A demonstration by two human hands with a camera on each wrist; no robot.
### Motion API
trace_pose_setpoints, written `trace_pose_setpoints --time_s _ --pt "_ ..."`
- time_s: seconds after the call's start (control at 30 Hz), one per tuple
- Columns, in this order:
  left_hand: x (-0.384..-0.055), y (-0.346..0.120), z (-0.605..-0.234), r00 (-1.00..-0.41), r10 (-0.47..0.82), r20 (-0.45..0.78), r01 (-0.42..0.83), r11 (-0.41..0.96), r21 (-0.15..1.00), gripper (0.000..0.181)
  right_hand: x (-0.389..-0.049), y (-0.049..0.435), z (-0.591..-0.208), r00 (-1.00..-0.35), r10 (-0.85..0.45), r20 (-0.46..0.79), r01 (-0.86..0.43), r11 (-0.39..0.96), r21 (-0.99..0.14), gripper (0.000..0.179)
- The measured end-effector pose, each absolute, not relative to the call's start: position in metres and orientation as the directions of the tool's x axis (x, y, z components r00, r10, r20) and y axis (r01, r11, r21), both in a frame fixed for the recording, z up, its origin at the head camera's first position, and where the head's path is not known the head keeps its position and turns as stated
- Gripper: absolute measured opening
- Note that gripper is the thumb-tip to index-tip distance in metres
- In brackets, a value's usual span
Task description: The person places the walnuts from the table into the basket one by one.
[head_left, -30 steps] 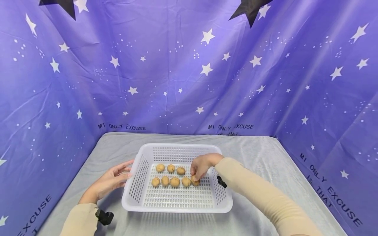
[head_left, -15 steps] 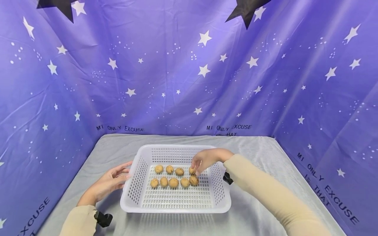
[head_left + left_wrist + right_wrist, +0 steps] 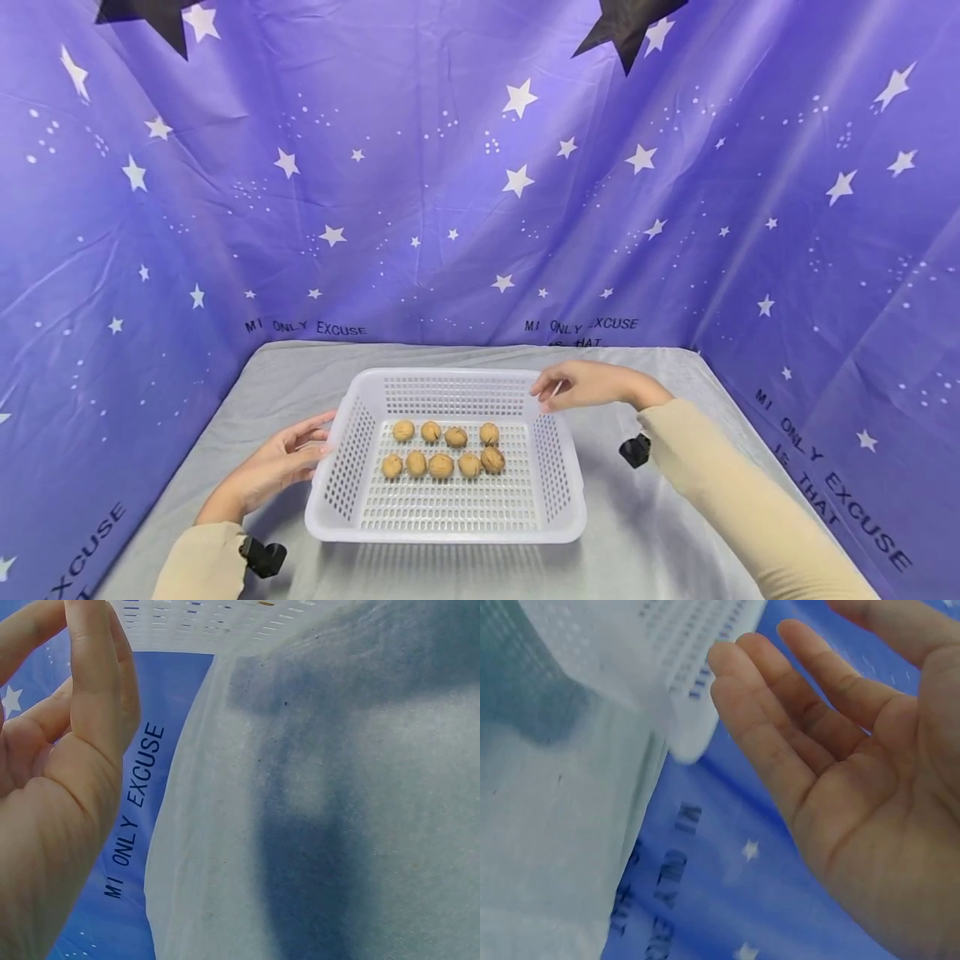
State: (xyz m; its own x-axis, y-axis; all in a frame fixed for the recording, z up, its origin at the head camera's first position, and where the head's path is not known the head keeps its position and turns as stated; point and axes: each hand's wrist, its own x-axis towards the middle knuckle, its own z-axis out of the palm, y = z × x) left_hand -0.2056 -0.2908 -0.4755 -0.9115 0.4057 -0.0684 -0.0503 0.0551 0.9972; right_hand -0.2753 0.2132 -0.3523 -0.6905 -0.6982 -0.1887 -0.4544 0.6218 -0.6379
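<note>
A white plastic basket [image 3: 446, 536] with slotted walls sits on the grey cloth. Inside it lie several walnuts in two rows: the back row ends at the right with one walnut [image 3: 489, 433] set apart by a gap, and the front row ends with another walnut [image 3: 492, 460] just below it. My left hand [image 3: 273, 462] rests its fingertips against the basket's left rim, fingers loosely extended. Over the far right corner of the basket is my right hand [image 3: 592, 384], its fingers relaxed and holding nothing; the right wrist view shows the bare palm [image 3: 870, 802].
Grey cloth [image 3: 637, 517] covers the table around the basket. A purple curtain [image 3: 420, 167] with white stars and lettering encloses the back and both sides. Black wrist cameras [image 3: 636, 450] sit on both sleeves.
My right hand has let go of a walnut at the right end of the back row and moved up and right, out to the basket's corner. The left hand stays at the rim.
</note>
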Motion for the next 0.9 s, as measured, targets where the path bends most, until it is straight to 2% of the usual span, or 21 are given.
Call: trace_pose_setpoints --time_s 0.17,0.43,0.6,0.9 --pt "-0.206 -0.289 -0.473 -0.908 0.415 -0.063 -0.041 0.063 0.997 0.066 -0.271 0.248 -0.36 -0.726 -0.677 -0.124 -0.44 0.595 -0.673 0.039" --pt "-0.205 -0.292 -0.47 -0.906 0.418 -0.069 -0.032 0.094 0.995 0.066 -0.263 0.288 -0.377 -0.789 -0.605 -0.105 -0.368 0.602 -0.709 0.036" --pt "-0.206 -0.295 -0.469 -0.899 0.433 -0.067 -0.022 0.107 0.994 0.064 -0.258 0.303 -0.392 -0.83 -0.555 -0.06 -0.352 0.604 -0.715 0.033" --pt "-0.204 -0.297 -0.463 -0.912 0.399 -0.096 0.0 0.234 0.972 0.062 -0.248 0.312 -0.411 -0.88 -0.475 -0.026 -0.336 0.66 -0.672 0.033"
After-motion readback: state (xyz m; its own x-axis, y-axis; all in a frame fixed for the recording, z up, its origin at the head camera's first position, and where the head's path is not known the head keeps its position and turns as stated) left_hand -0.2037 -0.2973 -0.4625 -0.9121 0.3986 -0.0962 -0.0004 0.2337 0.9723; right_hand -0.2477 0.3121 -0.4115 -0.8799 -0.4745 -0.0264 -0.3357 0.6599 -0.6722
